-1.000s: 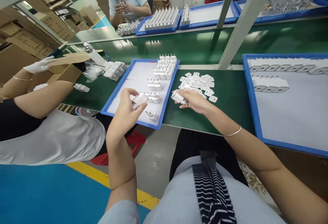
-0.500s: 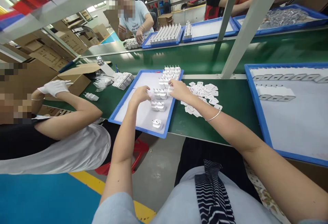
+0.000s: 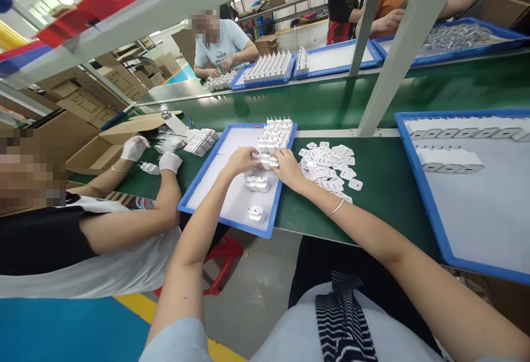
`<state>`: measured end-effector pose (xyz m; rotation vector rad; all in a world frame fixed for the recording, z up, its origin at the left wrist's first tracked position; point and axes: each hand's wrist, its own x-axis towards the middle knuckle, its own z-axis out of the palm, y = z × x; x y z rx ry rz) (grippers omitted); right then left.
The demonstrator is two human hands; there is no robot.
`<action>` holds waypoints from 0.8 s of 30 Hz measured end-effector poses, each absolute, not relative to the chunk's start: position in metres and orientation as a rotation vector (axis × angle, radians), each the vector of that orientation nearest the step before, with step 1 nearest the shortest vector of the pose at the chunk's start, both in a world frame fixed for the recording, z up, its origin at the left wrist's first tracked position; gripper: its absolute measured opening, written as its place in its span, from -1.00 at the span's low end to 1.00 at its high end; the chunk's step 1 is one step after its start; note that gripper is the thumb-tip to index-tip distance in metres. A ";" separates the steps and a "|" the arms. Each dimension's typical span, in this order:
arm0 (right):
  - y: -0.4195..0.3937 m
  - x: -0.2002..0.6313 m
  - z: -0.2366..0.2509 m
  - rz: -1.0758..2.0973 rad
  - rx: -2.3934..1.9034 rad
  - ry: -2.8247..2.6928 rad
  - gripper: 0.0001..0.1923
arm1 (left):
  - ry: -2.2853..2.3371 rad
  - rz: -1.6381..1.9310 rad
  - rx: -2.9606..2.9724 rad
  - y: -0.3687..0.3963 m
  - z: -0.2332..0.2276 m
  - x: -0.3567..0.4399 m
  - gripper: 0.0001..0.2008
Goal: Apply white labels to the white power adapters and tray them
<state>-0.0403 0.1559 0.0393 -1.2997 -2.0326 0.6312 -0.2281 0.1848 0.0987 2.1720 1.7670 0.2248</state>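
A blue-rimmed tray [image 3: 226,221] with a white lining lies before me on the green bench, holding white plug chargers with their pins up. My left hand [image 3: 240,161] and my right hand [image 3: 286,166] close on opposite ends of a short row of chargers [image 3: 265,159]; fingers partly hide its ends. Behind that row, more chargers [image 3: 276,132] stand packed together in the tray's far right corner. Nearer me are a small group of chargers [image 3: 257,184] and a single charger [image 3: 256,213]. Right of the tray, flat white cover plates [image 3: 327,166] lie in a loose pile.
To the right, another blue tray [image 3: 430,213] holds rows of chargers. A metal post [image 3: 393,69] rises behind the bench. On my left, a co-worker's gloved hands [image 3: 170,161] are near a charger and an open cardboard box [image 3: 101,152]. Stacked chargers [image 3: 201,141] sit beyond my tray.
My hands have come closer together around the row of chargers, with my right fingers now against its end. The co-worker's gloved hands have moved down toward the bench.
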 end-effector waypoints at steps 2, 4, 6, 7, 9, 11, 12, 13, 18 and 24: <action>0.162 -0.040 0.039 0.615 -1.295 -2.011 -0.68 | 1.781 0.266 2.178 0.191 0.097 -0.224 -0.59; 0.170 -0.038 0.039 0.602 -1.297 -1.986 -0.69 | 1.800 0.302 2.172 0.198 0.097 -0.221 -0.56; 0.177 -0.036 0.039 0.591 -1.303 -1.962 -0.67 | 1.810 0.329 2.156 0.202 0.097 -0.218 -0.50; 0.180 -0.036 0.039 0.586 -1.308 -1.952 -0.65 | 1.812 0.338 2.144 0.204 0.097 -0.217 -0.47; 0.184 -0.035 0.039 0.575 -1.319 -1.935 -0.61 | 1.816 0.351 2.115 0.205 0.095 -0.215 -0.41; 0.184 -0.036 0.040 0.568 -1.333 -1.924 -0.57 | 1.823 0.365 2.079 0.205 0.094 -0.214 -0.38; 0.184 -0.036 0.041 0.565 -1.339 -1.921 -0.56 | 1.821 0.371 2.058 0.204 0.094 -0.214 -0.36; 0.182 -0.035 0.043 0.563 -1.344 -1.920 -0.54 | 1.814 0.374 2.036 0.203 0.095 -0.216 -0.35; 0.158 -0.028 0.063 0.525 -1.298 -1.953 -0.43 | 1.754 0.361 1.926 0.193 0.115 -0.244 -0.52; 0.117 -0.035 0.079 0.594 -1.060 -2.223 -0.45 | 1.710 0.304 1.839 0.162 0.121 -0.279 -0.58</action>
